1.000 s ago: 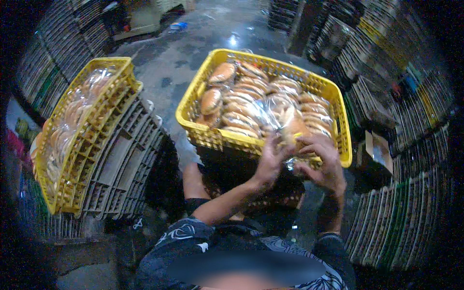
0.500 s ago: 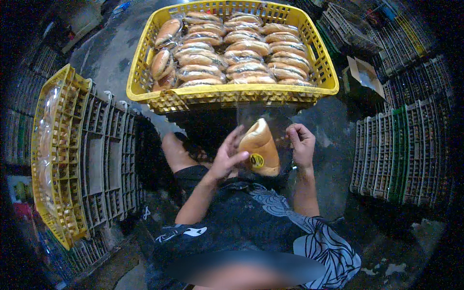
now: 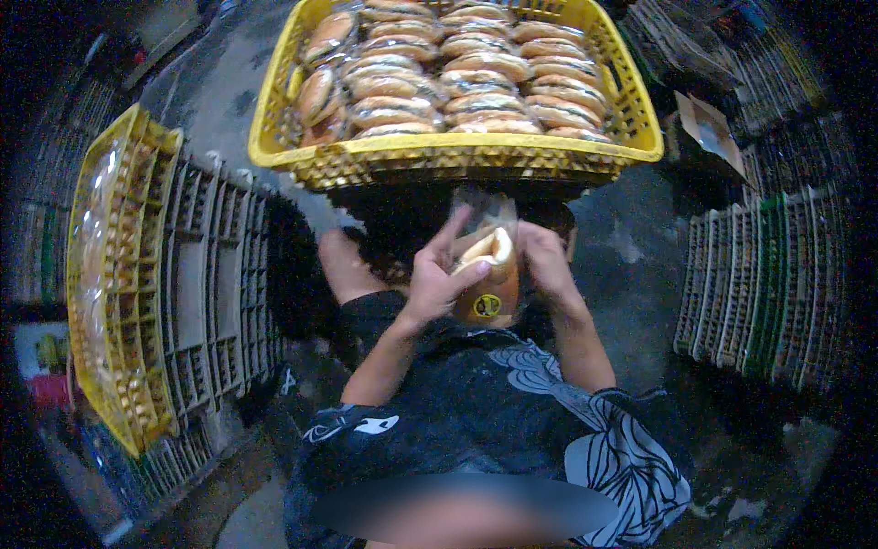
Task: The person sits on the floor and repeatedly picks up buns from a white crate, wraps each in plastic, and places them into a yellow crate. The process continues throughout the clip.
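A split bread roll [image 3: 494, 274] in a clear plastic bag [image 3: 498, 209] is between my hands, just below the near rim of the yellow crate. A round yellow sticker [image 3: 487, 306] marks the bag's lower front. My left hand [image 3: 434, 279] grips the bagged roll from the left, thumb across its front. On the other side, my right hand [image 3: 549, 261] is against the bag's upper right edge. Its fingers are bent and blurred, so their exact hold is unclear. The bag's top rises above the roll's cut end.
The yellow crate [image 3: 457, 148] ahead holds rows of bagged filled rolls [image 3: 393, 82]. At left, a yellow crate [image 3: 119, 274] stands beside grey crates [image 3: 215, 284]. More stacked crates [image 3: 741, 284] are at right, below an opened cardboard box [image 3: 709, 137].
My right hand has moved left to the bag. The roll has turned more upright, its cut end opening upward, and my left hand has closed around it. The view has shifted slightly.
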Motion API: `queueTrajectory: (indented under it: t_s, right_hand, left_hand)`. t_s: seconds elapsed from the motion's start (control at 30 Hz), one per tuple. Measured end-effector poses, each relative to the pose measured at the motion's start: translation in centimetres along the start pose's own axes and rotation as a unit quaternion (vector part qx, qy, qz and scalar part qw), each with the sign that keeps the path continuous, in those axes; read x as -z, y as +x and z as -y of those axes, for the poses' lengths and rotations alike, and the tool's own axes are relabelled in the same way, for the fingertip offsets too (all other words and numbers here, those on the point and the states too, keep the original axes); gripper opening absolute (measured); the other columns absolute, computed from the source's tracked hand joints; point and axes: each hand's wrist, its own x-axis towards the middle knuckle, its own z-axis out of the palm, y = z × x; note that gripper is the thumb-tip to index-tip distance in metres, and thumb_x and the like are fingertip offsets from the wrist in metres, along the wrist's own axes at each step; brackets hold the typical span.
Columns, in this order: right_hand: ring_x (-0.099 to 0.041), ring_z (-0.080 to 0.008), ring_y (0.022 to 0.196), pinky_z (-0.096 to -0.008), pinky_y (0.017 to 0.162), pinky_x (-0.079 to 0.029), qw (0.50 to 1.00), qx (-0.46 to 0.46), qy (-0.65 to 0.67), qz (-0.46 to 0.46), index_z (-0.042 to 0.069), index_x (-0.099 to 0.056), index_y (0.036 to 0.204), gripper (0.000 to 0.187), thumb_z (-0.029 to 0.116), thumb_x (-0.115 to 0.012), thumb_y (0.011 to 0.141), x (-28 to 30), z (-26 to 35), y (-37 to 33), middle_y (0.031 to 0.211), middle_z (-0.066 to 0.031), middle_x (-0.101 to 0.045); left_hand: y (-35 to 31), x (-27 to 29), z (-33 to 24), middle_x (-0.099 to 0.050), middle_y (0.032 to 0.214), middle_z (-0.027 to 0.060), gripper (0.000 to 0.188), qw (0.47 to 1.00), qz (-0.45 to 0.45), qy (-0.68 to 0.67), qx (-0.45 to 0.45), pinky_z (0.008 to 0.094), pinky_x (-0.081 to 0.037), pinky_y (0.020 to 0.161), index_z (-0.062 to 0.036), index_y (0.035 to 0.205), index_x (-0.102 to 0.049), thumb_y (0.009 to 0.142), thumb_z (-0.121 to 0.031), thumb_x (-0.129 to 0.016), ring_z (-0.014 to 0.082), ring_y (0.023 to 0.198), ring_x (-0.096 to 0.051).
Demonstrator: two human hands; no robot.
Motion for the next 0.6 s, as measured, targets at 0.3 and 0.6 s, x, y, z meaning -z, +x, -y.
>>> queueTrajectory:
  t_s: [0.3,0.6]
  right_hand:
    - [-0.054,-0.0152,0.078,-0.0283,0.076,-0.042,0.995,0.063,0.064,0.035,0.003,-0.057,0.091,0.02,0.01,-0.062,0.073,-1.5,3.8,-1.7,0.08,-0.0065,-0.058]
    - [-0.055,-0.0127,0.078,-0.0262,0.071,-0.045,0.992,0.069,-0.06,-0.091,0.0,-0.057,0.085,0.011,0.004,-0.059,0.075,-2.3,2.3,-2.3,0.081,-0.0068,-0.059]
  left_hand:
    - [-0.7,1.0,1.3,-0.056,0.081,0.0032,0.013,0.98,-0.014,0.189,-0.053,0.0247,-0.042,0.074,-0.0017,0.087,-0.06,0.076,-0.008,-0.062,0.0114,0.081,-0.052]
    - [-1.4,-0.1,1.7,-0.06,0.081,0.007,0.024,0.959,-0.066,0.265,-0.071,0.0253,-0.046,0.067,-0.0012,0.097,-0.051,0.076,-0.01,-0.062,0.0131,0.074,-0.057]
